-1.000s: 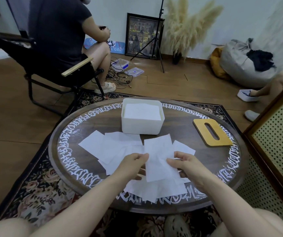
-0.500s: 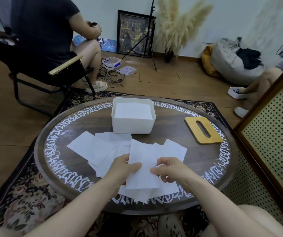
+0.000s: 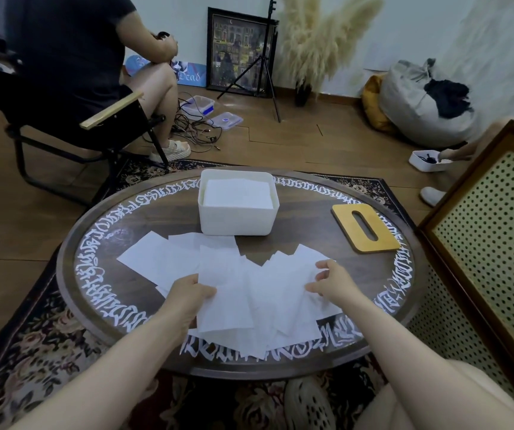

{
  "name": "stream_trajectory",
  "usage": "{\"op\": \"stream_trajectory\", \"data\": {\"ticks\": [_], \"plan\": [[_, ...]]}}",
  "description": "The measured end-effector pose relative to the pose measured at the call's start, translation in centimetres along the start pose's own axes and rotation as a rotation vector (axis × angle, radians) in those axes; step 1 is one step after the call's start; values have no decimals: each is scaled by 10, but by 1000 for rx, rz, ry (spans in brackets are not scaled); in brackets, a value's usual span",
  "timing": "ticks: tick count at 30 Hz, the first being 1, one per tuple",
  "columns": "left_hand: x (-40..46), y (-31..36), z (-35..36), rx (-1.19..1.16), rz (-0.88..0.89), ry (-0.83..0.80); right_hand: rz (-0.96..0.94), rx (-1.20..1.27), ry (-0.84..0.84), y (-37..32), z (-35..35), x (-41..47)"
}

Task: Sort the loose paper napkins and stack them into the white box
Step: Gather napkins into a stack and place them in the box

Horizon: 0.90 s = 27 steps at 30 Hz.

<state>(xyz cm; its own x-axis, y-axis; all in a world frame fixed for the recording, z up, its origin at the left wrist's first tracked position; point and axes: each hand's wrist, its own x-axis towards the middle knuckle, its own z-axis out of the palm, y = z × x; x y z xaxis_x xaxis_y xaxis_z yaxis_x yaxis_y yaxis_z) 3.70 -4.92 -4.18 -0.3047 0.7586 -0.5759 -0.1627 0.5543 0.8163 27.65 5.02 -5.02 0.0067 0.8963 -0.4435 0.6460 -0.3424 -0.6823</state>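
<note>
Round and dark, the table (image 3: 305, 225) carries white lettering round its rim and stands on a patterned rug. At its near edge the left hand (image 3: 187, 294) pinches the side of one napkin (image 3: 223, 301) that sits on top of the heap, thumb over the sheet, fingers hidden beneath. Just to its right, the right hand (image 3: 331, 282) reaches onto the loose napkins (image 3: 283, 293), fingers bent and fingertips touching the paper; whether it has actually caught a sheet I cannot tell. More sheets fan away beyond the left hand, and farther out, straight ahead of both hands, the white box (image 3: 237, 220) already holds a flat stack. Beyond the right hand lies a wooden lid (image 3: 366, 228) with a slot. The paper looks thin and clingy, so a lift could drag two sheets together or crease a corner, and sheets overhanging the near rim could slide to the floor if brushed. How many napkins overlap in the heap is hard to make out
</note>
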Motion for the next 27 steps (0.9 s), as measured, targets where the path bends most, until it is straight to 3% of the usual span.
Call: {"op": "stream_trajectory", "data": {"ticks": [7,13,21,27], "plan": [[0,-1,-9,11,-17,-3,101,136,0,-9,4,-3],[-2,0,-9,-33,18,25,24,164,61,-7,8,-5],[-4,4,-5,-37,53,33,-227,-184,174,1,13,-14],[-3,4,-1,-33,56,40,-175,-97,-23,1,21,-22]]}}
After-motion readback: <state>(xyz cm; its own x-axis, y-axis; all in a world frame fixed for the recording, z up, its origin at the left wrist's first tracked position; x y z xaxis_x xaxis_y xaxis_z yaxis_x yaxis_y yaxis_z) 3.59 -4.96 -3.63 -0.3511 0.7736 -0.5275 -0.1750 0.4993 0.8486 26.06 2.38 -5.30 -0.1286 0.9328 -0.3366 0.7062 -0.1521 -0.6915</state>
